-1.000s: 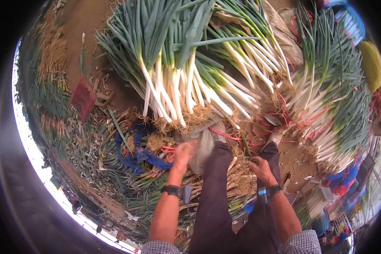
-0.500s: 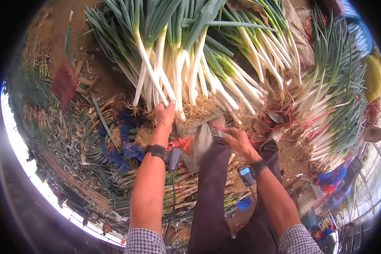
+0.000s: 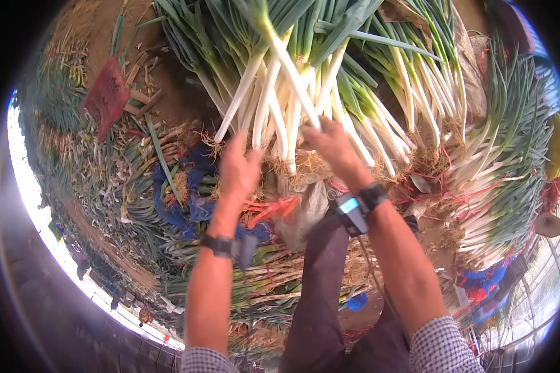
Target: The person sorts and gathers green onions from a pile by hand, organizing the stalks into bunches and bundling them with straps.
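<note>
A thick bundle of leeks (image 3: 249,93) lies in front of me, green tops away and rooted white ends toward me. My right hand (image 3: 336,146) is closed around the lower white end of one leek (image 3: 292,74), which slants across the others with its top up to the left. My left hand (image 3: 239,168) is beside the root ends at the bundle's left side, smeared by motion. Its thumb and fingers look apart, with nothing visible between them. Roots (image 3: 286,168) hang between the two hands.
More leeks (image 3: 417,87) lie to the right, with a large pile tied in red string (image 3: 491,180) beyond. Orange-red plastic strips (image 3: 274,208) and a blue cloth (image 3: 196,199) are near my left forearm. A red sack (image 3: 106,93) lies at the far left.
My right hand has moved up from near my knee to the bundle and taken hold of a leek. My left hand has come off the leek ends. The view has shifted slightly left.
</note>
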`<state>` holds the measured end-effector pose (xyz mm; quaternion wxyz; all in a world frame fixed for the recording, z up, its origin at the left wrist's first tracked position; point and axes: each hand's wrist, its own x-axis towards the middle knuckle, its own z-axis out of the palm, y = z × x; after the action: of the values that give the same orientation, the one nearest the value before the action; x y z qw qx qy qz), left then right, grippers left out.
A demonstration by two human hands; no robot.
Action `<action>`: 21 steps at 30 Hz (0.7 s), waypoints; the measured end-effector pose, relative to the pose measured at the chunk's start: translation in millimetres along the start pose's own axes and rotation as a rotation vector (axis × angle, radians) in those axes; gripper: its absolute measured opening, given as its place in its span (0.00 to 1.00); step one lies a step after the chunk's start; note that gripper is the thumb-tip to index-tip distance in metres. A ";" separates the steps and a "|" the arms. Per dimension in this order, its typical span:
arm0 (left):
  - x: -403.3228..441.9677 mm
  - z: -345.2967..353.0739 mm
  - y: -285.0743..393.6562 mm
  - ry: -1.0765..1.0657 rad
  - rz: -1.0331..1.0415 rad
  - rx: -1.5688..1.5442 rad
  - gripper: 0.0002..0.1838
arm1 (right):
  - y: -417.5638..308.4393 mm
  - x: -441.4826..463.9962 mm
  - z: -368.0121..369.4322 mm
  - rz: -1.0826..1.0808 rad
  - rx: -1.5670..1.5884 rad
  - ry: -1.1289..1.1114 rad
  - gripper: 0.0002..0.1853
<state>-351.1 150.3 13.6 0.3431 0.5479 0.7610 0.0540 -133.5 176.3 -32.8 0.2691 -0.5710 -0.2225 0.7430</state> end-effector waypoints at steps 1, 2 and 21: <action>22.8 -5.3 -25.4 0.097 0.019 0.017 0.33 | -18.2 -11.7 -9.6 -0.032 0.023 0.019 0.17; 46.9 -5.4 -50.4 0.154 0.097 0.130 0.36 | -31.5 -21.6 -20.1 -0.026 0.007 0.005 0.17; -4.2 59.8 50.4 -0.488 -0.265 -0.967 0.17 | 8.2 -0.6 -35.4 -0.061 -0.123 0.023 0.25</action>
<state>-275.5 149.0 -6.8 0.7254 0.2244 0.6105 0.2252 -100.3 170.5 -46.4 0.2583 -0.5879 -0.2820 0.7128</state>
